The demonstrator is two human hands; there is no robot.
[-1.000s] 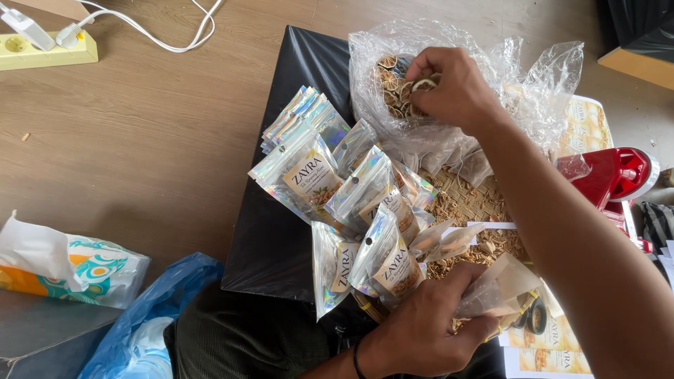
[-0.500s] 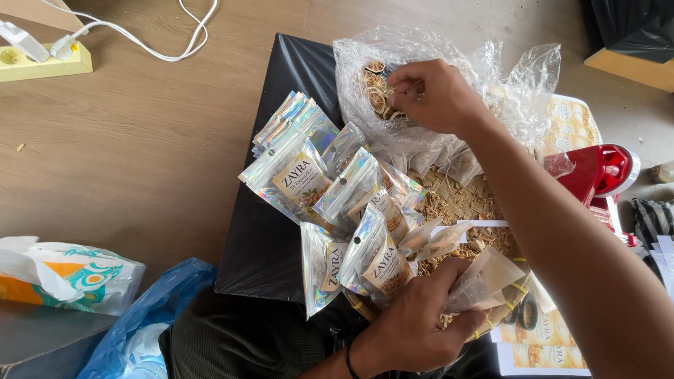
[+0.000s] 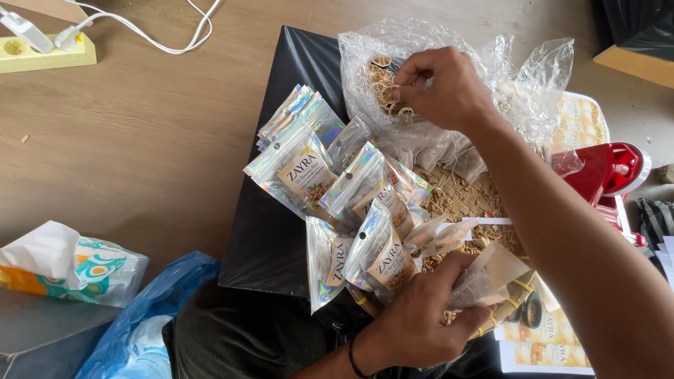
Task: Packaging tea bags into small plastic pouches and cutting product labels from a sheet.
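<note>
Filling step: your right hand (image 3: 442, 88) pinches a dried slice (image 3: 388, 93) inside the clear bag (image 3: 449, 49); your left hand (image 3: 421, 316) grips an open pouch (image 3: 488, 277) beside the filled pouches (image 3: 309, 172). Next, by judgement, carry the slice across to the pouch mouth.

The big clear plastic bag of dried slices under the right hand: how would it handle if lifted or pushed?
The clear plastic bag looks thin and crumpled, so it would likely flop and sag rather than hold shape. The dried slices inside seem light and loose, probably shifting or spilling through the open mouth where the right hand reaches in.
</note>
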